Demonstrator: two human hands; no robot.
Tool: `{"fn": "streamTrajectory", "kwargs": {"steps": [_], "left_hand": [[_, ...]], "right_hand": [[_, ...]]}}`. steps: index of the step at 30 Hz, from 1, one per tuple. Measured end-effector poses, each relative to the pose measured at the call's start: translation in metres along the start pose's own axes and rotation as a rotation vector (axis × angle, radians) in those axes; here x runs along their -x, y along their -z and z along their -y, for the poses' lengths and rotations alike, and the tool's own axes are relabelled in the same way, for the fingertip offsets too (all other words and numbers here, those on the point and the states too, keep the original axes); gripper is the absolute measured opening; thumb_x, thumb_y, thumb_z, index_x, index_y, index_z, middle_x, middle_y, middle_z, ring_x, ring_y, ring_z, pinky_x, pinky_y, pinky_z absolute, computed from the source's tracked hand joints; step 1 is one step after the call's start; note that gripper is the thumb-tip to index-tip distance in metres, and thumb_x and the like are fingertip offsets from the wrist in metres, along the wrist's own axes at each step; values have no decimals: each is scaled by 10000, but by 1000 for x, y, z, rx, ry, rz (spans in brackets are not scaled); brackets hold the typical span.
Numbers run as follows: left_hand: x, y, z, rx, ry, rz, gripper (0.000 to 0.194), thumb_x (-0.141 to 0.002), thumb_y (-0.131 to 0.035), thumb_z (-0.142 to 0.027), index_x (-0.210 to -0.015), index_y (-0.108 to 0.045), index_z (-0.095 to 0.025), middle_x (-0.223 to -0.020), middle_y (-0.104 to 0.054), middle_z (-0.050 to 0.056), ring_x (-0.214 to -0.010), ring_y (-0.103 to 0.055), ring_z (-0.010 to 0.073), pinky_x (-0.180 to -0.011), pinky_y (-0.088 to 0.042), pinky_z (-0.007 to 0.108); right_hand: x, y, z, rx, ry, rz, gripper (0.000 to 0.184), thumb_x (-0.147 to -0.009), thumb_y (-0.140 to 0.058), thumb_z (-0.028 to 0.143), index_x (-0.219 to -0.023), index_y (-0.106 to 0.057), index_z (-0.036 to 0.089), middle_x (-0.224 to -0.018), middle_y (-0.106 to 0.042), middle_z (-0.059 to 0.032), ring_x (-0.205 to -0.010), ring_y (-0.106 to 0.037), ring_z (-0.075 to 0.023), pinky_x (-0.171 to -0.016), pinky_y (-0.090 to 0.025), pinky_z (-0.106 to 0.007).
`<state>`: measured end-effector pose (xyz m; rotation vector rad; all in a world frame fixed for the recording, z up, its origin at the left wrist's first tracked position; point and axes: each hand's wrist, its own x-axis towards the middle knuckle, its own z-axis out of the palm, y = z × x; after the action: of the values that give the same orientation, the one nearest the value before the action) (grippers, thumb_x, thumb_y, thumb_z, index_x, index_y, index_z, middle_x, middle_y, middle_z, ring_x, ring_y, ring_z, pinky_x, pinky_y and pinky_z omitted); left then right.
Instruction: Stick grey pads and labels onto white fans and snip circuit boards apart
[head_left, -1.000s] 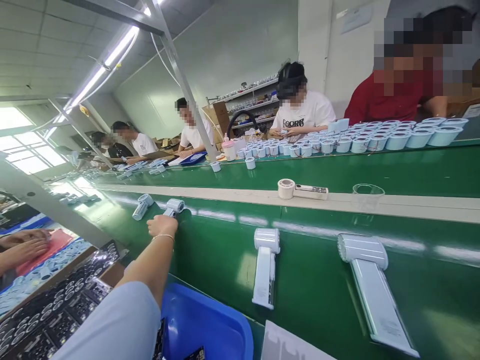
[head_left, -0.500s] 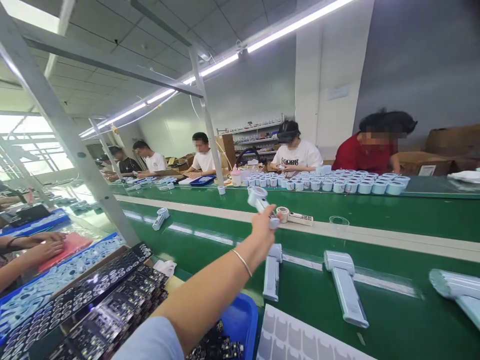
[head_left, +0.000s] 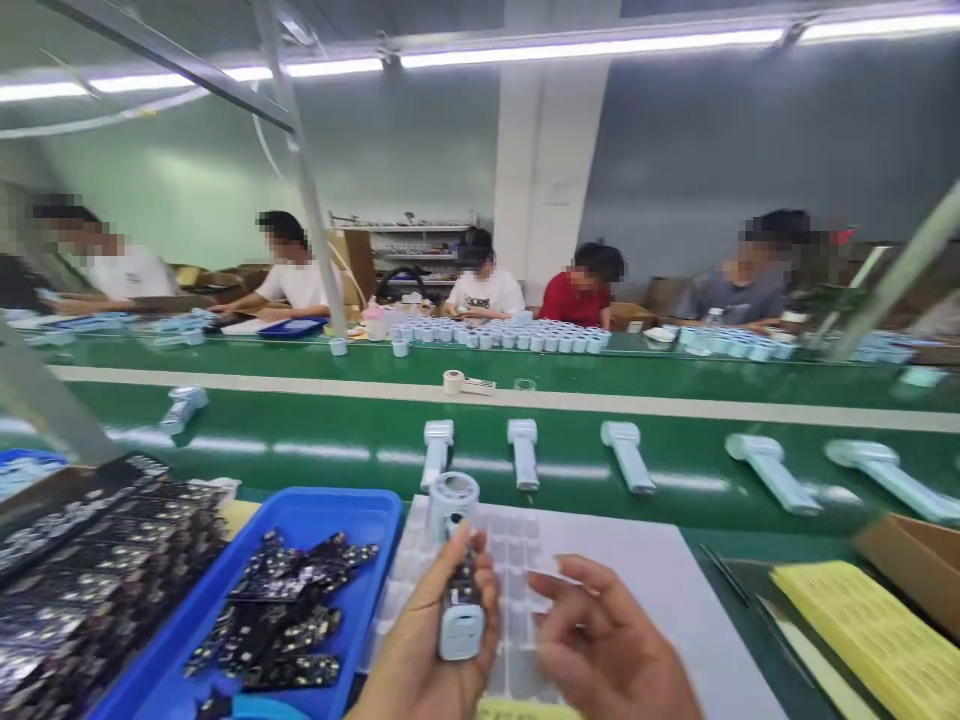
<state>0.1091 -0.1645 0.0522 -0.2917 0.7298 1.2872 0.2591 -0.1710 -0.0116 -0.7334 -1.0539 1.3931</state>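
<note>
My left hand (head_left: 439, 625) is wrapped round the handle of a light blue handheld fan body (head_left: 459, 635), low in the middle of the head view. Its round head (head_left: 454, 490) points away from me, and a dark strip with small parts shows along the handle. To the right, my right hand (head_left: 600, 635) hovers with its fingers bent and apart, nothing visible in them; it is slightly blurred. Beneath both hands lies a pale sheet of grey stickers (head_left: 517, 640). Beside it on the left, a blue tray (head_left: 386, 530) holds dark circuit boards (head_left: 277, 600).
Several more fan bodies (head_left: 523, 455) lie along the green belt (head_left: 300, 420). Stacked circuit boards (head_left: 112, 600) fill the lower left. At right are yellow sheets (head_left: 877, 620), tweezers (head_left: 724, 575) and a cardboard box (head_left: 915, 565). Several people sit across the belt behind light blue cups (head_left: 517, 340).
My left hand has come back from over the belt with the fan body, now close above the sticker sheet. My right hand has entered the view. The view has turned right.
</note>
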Motion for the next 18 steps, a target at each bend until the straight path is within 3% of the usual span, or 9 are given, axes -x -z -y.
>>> {"fn": "streamTrajectory", "kwargs": {"steps": [3,5,12,18], "left_hand": [[9,13,2,93,49,-93,249,-990,-454,-305,-923,-596,-112,-598,-594,22,-378,-587,92,-377,-517,160],[16,19,5,113,56,-127,260,-988,-454,-335,-905,-585,-125,-619,-599,26,-388,-589,99,-360,-510,167],[21,32,4,144,38,-90,213,-972,-487,-323,-912,-579,-141,-664,-597,29,-453,-612,113,-377,-531,178],[20,32,1,222,54,-111,224,-974,-481,-320,-967,-574,-116,-710,-604,48,-457,-613,109,-396,-548,181]], "right_hand": [[19,-43,-7,-63,-70,-51,456,-588,-894,291,-984,-674,242,-621,-721,13,-1080,-700,-306,-904,-555,-381],[26,-59,-8,-42,-97,-70,470,-581,-875,265,-991,-651,218,-621,-729,4,-1101,-693,-316,-933,-541,-410],[32,-73,-3,18,-156,-116,452,-597,-791,215,-1008,-603,208,-645,-750,-1,-1129,-679,-307,-999,-501,-445],[31,-82,-6,51,-159,-141,446,-625,-781,209,-1029,-594,201,-654,-754,-9,-1155,-666,-301,-1021,-493,-454]]}}
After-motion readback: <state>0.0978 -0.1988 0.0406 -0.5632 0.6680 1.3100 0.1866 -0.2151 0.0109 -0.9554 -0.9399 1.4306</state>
